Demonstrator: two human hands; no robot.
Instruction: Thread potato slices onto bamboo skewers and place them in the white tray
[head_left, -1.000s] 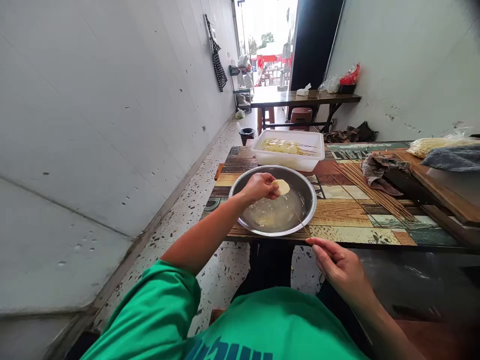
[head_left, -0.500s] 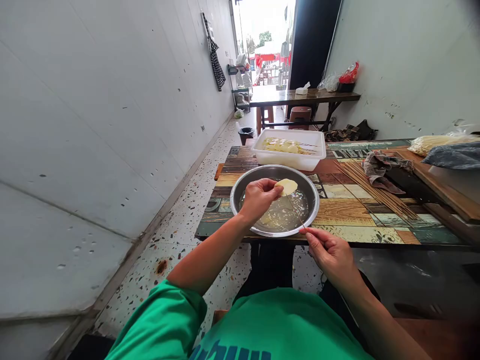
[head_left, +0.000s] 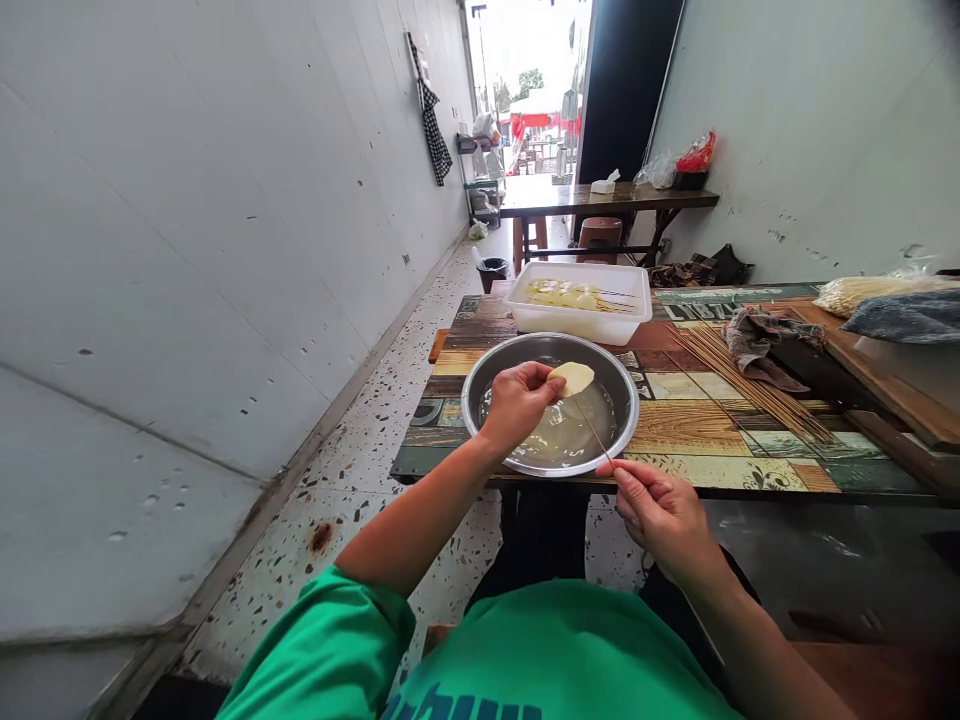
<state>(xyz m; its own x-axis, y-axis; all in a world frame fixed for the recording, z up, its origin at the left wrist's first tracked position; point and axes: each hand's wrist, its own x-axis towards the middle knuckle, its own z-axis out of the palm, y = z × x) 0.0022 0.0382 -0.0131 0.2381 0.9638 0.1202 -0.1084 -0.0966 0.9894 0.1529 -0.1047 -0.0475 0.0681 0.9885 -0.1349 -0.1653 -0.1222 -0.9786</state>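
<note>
Over a steel basin (head_left: 475,432) of cloudy water, my left hand (head_left: 517,402) pinches a thin pale-yellow slice, which looks like potato (head_left: 576,378). My right hand (head_left: 664,508), at the table's front edge, is closed on the lower end of a thin wooden skewer (head_left: 596,432). The skewer runs up to the lower edge of the slice; whether its tip is inside the slice I cannot tell. Behind the basin, a white plastic tub (head_left: 581,322) holds several skewers threaded with pale slices (head_left: 566,293).
Loose skewers (head_left: 742,380) lie to the right on the patterned table (head_left: 675,425), beside a crumpled cloth (head_left: 761,345). A wooden board (head_left: 892,370) carries bagged items at the far right. A second table (head_left: 555,200) and stools stand farther back, near a black bin (head_left: 493,268).
Both hands hold nearly the same pose, with the slice and skewer still over the basin. The ripples on the water in the basin look calmer.
</note>
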